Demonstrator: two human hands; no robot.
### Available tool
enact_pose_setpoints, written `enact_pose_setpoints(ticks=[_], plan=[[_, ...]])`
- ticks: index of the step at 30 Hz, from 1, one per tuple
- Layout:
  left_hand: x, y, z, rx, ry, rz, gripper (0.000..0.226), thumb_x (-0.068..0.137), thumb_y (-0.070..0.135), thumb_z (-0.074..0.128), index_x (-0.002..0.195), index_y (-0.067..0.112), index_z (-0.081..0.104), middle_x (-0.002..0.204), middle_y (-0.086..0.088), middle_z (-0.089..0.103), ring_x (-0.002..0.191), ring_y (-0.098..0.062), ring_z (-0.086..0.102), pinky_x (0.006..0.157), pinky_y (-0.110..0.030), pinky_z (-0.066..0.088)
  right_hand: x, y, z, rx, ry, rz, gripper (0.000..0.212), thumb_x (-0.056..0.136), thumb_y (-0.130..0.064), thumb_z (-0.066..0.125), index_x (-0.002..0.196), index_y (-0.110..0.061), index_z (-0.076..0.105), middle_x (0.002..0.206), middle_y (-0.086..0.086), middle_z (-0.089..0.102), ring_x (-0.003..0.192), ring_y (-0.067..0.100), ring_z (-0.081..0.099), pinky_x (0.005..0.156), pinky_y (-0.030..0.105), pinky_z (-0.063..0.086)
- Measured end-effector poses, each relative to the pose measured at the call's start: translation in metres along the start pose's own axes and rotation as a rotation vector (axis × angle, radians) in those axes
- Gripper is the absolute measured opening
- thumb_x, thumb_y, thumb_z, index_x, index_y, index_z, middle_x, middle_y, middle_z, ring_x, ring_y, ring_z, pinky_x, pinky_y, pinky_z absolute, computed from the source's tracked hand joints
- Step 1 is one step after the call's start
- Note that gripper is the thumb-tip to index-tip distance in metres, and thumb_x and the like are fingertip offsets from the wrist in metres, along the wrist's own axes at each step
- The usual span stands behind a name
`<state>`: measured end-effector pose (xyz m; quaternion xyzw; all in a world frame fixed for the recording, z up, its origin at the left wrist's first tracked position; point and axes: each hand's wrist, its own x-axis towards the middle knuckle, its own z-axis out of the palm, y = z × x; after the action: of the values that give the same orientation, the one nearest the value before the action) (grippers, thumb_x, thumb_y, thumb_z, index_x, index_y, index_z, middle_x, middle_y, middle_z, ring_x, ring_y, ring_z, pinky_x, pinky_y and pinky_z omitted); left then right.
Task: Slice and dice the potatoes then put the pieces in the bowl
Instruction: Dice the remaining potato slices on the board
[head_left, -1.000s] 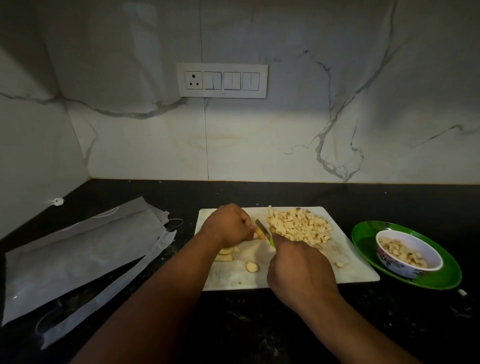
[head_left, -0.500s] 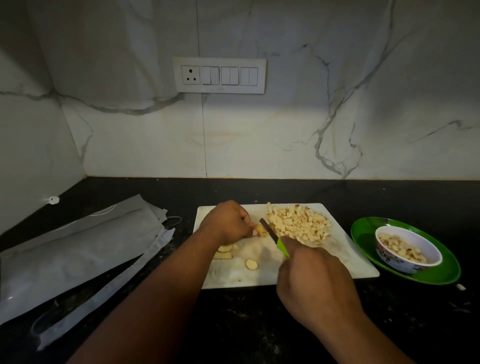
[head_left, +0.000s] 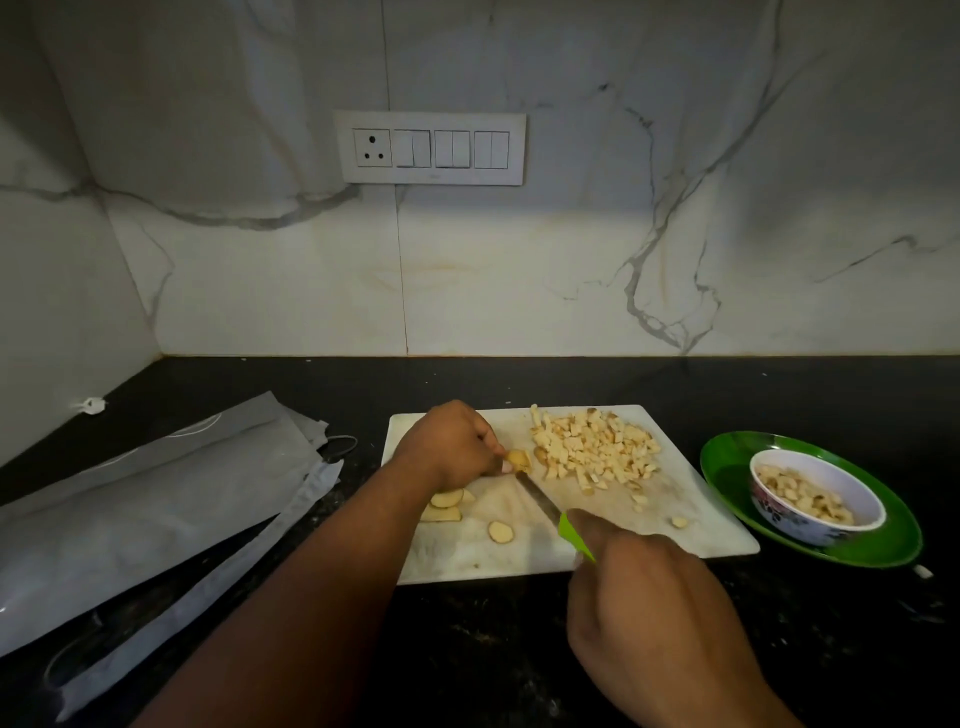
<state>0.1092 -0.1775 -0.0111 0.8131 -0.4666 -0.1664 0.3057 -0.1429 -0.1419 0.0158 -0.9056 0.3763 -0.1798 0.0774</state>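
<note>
On the cutting board (head_left: 691, 525), the left hand (head_left: 449, 444) is pinching a potato piece (head_left: 518, 459); the right hand (head_left: 649, 613) is gripping the knife (head_left: 553, 512), blade tip touching it.

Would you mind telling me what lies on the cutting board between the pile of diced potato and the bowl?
In the head view, only two stray potato bits on bare cutting board, then the green plate rim.

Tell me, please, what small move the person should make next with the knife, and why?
Probably press the knife down through the potato piece for another cut. The left hand pinches that piece on the cutting board, the right hand grips the green handle, and the blade tip lies against the piece, which looks bigger than the diced pile beside it.
</note>
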Motion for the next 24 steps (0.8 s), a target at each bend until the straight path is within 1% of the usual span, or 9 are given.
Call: enact_pose_setpoints(ticks=[2,5,9,15,20,24], plan=[[-0.002,0.001,0.001,0.007,0.0,0.006,0.01,0.08,0.029,0.09,0.086,0.024,0.084,0.085,0.012,0.078,0.089,-0.008,0.07,0.092,-0.037,0.059,0.011,-0.002,0.0,0.011,0.064,-0.007,0.046,0.094,-0.033,0.042,0.14,-0.035,0.045,0.104,-0.006,0.069,0.096,0.014,0.064,0.079,0.028,0.05],[-0.005,0.0,0.002,0.005,0.016,0.007,0.009,0.079,0.031,0.091,0.082,0.027,0.084,0.084,0.013,0.078,0.089,-0.008,0.071,0.093,-0.04,0.06,0.036,-0.007,0.011,0.01,0.085,-0.003,0.042,0.091,-0.029,0.045,0.133,-0.032,0.053,0.104,-0.007,0.068,0.095,0.016,0.063,0.076,0.028,0.047],[-0.005,-0.001,0.002,-0.008,0.021,0.011,0.01,0.077,0.031,0.092,0.079,0.027,0.083,0.08,0.013,0.078,0.085,-0.006,0.072,0.091,-0.041,0.06,0.051,-0.013,0.023,0.037,0.037,0.014,0.044,0.091,-0.029,0.048,0.134,-0.029,0.053,0.113,-0.005,0.068,0.102,0.017,0.064,0.083,0.03,0.051],[0.0,0.0,0.002,-0.003,0.004,-0.006,0.009,0.079,0.028,0.091,0.085,0.026,0.084,0.084,0.012,0.078,0.088,-0.007,0.07,0.094,-0.038,0.059,0.043,-0.004,0.029,0.071,-0.012,0.007,0.05,0.094,-0.029,0.045,0.144,-0.029,0.046,0.118,-0.006,0.067,0.106,0.016,0.062,0.089,0.03,0.051],[0.001,-0.002,-0.001,-0.004,-0.016,0.005,0.011,0.079,0.028,0.09,0.087,0.026,0.083,0.088,0.012,0.078,0.091,-0.007,0.07,0.096,-0.038,0.058,0.025,0.006,0.024,0.028,-0.042,0.034,0.053,0.095,-0.031,0.042,0.148,-0.034,0.039,0.111,-0.007,0.067,0.102,0.014,0.063,0.085,0.028,0.05],[0.002,-0.001,-0.002,0.03,-0.043,0.022,0.01,0.081,0.029,0.089,0.089,0.026,0.084,0.088,0.014,0.078,0.092,-0.006,0.069,0.096,-0.038,0.058,0.018,0.006,0.024,0.003,-0.054,0.033,0.057,0.096,-0.033,0.041,0.152,-0.034,0.031,0.114,-0.006,0.067,0.103,0.013,0.063,0.086,0.028,0.05]])
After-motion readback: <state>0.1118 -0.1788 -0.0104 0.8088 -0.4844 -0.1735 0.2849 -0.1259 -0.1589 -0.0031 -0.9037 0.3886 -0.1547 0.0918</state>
